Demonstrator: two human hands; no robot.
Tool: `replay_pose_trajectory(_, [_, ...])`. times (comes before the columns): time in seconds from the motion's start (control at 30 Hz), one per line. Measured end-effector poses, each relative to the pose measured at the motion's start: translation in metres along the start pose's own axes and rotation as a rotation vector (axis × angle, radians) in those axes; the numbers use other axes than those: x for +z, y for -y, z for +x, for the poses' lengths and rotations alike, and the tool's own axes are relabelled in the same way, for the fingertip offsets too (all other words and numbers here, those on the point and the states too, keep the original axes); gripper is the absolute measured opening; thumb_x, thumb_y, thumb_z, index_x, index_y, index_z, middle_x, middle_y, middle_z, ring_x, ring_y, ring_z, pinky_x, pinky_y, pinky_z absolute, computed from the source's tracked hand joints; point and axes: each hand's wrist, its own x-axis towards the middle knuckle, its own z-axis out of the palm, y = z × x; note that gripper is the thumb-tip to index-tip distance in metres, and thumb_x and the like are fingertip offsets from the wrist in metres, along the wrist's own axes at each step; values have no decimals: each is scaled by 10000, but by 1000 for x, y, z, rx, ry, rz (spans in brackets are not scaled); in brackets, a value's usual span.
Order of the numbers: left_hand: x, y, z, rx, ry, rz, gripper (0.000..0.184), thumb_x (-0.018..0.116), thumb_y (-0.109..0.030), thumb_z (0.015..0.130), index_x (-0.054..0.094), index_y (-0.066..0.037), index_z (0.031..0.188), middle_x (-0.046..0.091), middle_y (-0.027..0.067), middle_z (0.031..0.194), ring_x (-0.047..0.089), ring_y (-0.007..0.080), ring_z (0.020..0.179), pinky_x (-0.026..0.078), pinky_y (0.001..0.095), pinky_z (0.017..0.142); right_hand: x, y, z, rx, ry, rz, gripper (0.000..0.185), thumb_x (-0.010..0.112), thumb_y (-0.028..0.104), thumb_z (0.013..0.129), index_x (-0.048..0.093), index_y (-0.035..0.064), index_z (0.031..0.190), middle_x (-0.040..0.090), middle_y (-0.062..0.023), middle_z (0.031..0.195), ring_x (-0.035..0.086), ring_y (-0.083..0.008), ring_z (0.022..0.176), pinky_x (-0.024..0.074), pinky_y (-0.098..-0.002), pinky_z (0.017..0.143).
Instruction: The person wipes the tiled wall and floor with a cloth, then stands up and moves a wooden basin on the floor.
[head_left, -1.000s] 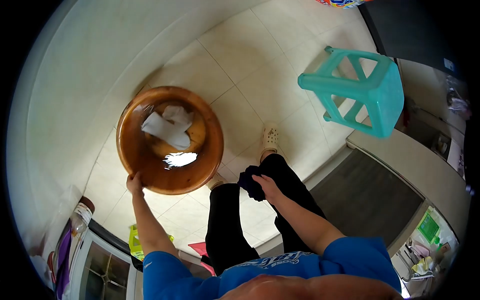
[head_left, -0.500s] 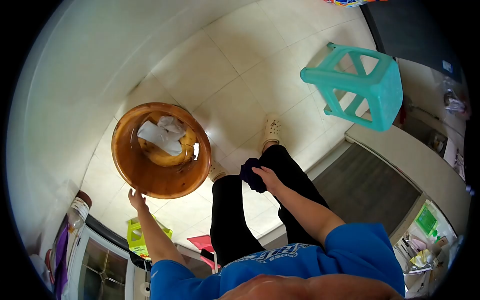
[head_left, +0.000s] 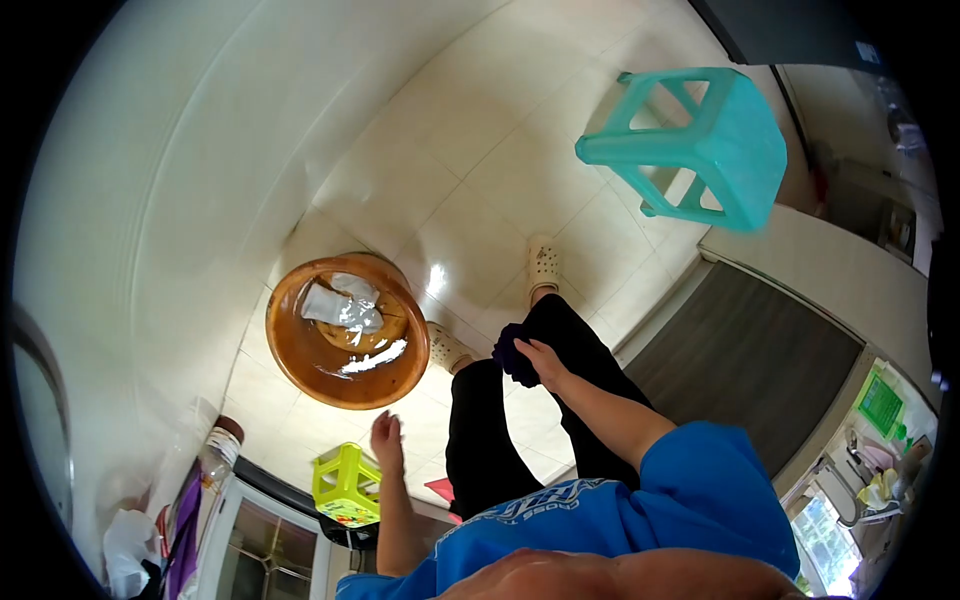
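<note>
A brown wood-look basin (head_left: pixel 292 352) stands on the floor at centre left. It holds water with bright glints, and a wet white cloth (head_left: pixel 325 304) lies at its far side. Just outside the near rim, apart from it, is my left hand (head_left: pixel 387 442), empty with its fingers loosely bent. My right hand (head_left: pixel 542 364) grips a bunched dark purple cloth (head_left: pixel 514 354) in front of my legs. How that cloth is folded cannot be made out.
A teal plastic stool (head_left: pixel 715 150) lies on its side at upper right. A small yellow-green stool (head_left: pixel 345 485) stands near my left forearm. A pale wall (head_left: pixel 190 200) curves along the left. A grey mat or panel (head_left: pixel 740 350) lies at right.
My left hand has come off the basin's near rim and moved right. The water in the basin has shifted and glints more. My right hand still grips the dark cloth. The view has shifted.
</note>
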Motion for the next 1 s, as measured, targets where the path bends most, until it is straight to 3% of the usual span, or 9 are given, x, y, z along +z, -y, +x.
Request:
replay_pose_trajectory(0.13, [76,-75,-41,-143,198,-272,419,557,-311,915,487,-90,1263,612,57,1086,588,166,969,500,329,749,14,7,-24,-113,226,-10,460,508,417,944,614,-6,1090,641,-47,997,582,-110,908,444,-245,842])
replay_pose_trajectory(0.27, [153,-155,-86,-318,474,-644,475,465,-468,938,508,-90,1223,596,83,1124,576,236,1036,460,421,894,49,24,-63,-203,291,-184,503,429,406,977,583,-40,1152,624,-74,1099,546,-135,1021,411,-266,908])
replay_pose_trajectory(0.3, [165,-132,-68,-258,603,-797,436,452,-438,952,531,-74,1179,605,82,1097,580,233,1024,454,376,908,59,33,-78,-316,240,-303,467,430,377,981,593,-46,1093,630,-89,1063,560,-140,987,419,-277,890])
replay_pose_trajectory(0.33, [174,-146,-74,-211,500,-655,399,443,-402,964,544,-54,1133,612,87,1067,584,226,1006,465,337,889,65,40,-90,-538,201,-451,395,443,321,977,598,-39,1018,636,-122,953,581,-199,917,428,-295,874])
replay_pose_trajectory(0.43, [184,-182,-85,-53,484,-595,346,443,-351,972,540,-51,1115,609,83,1026,585,210,972,473,331,864,64,81,-106,-539,289,-697,289,511,251,937,581,-23,1000,605,-159,922,578,-282,896,438,-327,862])
replay_pose_trajectory(0.5, [189,-201,-91,-12,397,-701,293,437,-306,978,532,-51,1088,602,76,975,591,200,917,488,332,834,69,97,-121,-1060,24,-684,275,577,194,892,563,-11,1076,576,-144,964,589,-273,895,473,-332,793])
replay_pose_trajectory(0.63, [199,-253,-106,8,398,-787,215,471,-248,968,512,-59,1061,591,63,962,600,180,868,512,330,780,63,154,-143,-1102,-75,-528,254,613,79,848,576,22,1093,583,-105,1016,592,-191,896,494,-285,725])
replay_pose_trajectory(0.9, [223,-350,-171,358,196,-577,413,657,-179,864,431,-48,1185,582,109,969,616,181,795,530,290,638,33,229,-167,-903,102,-346,260,580,165,911,585,22,1128,639,-96,1037,626,-158,913,509,-291,768])
replay_pose_trajectory(1.0, [229,-364,-188,369,120,-547,349,649,-159,869,471,-66,1155,579,59,975,579,139,893,497,272,760,23,236,-165,-831,233,-399,293,546,221,940,574,50,1176,629,-85,1085,610,-153,972,510,-291,784])
